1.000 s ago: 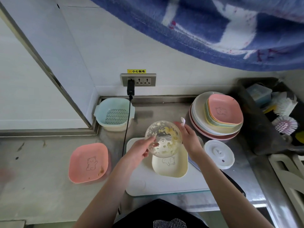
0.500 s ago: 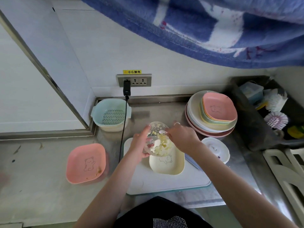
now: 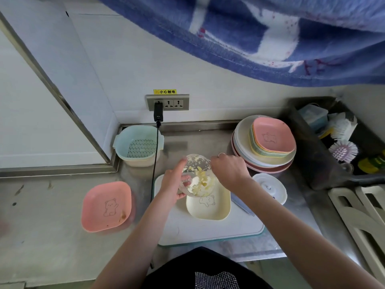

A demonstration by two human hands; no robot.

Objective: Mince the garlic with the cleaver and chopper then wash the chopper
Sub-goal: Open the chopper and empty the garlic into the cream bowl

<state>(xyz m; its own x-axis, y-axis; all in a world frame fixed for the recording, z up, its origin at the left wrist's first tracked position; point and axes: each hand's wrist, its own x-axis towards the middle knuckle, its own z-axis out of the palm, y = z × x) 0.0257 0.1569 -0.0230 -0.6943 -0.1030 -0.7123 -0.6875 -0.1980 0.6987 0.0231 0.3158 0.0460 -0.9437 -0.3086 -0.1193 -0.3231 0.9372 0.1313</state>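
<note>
yellow sign (小心触电), above wall socket

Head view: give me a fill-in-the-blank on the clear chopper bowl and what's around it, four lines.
1. The left hand holds the clear chopper bowl tilted over the pale ____ square dish.
2. That dish sits on the white ____ board.
3. The pink square bear dish lies to the ____ of the board.
4. The right hand reaches into the bowl's ____.

Missing: yellow; cutting; left; opening
</note>
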